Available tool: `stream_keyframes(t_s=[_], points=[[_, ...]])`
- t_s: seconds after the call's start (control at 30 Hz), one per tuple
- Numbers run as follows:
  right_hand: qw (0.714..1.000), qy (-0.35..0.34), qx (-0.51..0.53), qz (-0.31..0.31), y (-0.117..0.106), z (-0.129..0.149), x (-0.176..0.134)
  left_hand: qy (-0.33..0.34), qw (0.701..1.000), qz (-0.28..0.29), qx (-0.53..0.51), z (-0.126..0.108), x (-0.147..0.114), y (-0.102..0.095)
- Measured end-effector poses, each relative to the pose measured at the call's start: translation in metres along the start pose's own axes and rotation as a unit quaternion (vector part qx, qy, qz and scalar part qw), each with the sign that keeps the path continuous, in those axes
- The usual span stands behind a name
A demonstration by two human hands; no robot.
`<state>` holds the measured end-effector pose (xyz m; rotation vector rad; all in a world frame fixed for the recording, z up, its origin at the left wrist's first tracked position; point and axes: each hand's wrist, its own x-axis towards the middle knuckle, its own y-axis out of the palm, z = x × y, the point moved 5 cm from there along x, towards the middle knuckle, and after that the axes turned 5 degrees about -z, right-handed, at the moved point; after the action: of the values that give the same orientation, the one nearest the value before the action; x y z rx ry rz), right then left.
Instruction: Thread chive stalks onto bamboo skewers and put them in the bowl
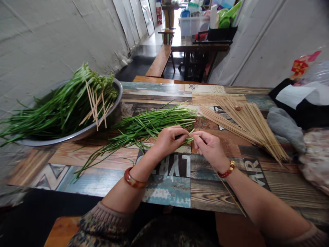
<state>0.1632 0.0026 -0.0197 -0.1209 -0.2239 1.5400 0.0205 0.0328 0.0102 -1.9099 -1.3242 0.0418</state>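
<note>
We find the right hand (209, 145) pinched, seemingly on a skewer (232, 195), the left hand (172, 139) curled round chives (190, 139), which we judge light, pliant, bruisable, best gripped near their pale ends.

Two hands (171, 138) (209, 146), one bowl (113, 116), two green heaps (156, 121) (59, 106), perhaps dozens of skewers (253, 123).

"How's the light?"
"I see it brightest at the far end, glaring off the floor (153, 39); the near edge is mostly dark."
"Sharpness?"
"I get smeared, stretched left and right edges."
</note>
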Motion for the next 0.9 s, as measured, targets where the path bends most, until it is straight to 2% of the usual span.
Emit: stream_keyframes(t_s=[0.2,0.43,0.9], points=[[1.000,0.002,-0.017,0.012,-0.002,-0.005,0.001,0.015,0.999,0.013,0.031,0.000,-0.002,0.001],[0.998,0.003,0.057,0.034,-0.001,-0.001,0.001,-0.020,1.000,0.005,-0.018,0.000,0.000,-0.001],[0.999,-0.038,0.013,0.011,-0.001,0.003,-0.001,-0.049,0.995,0.043,-0.071,-0.003,0.001,0.001]])
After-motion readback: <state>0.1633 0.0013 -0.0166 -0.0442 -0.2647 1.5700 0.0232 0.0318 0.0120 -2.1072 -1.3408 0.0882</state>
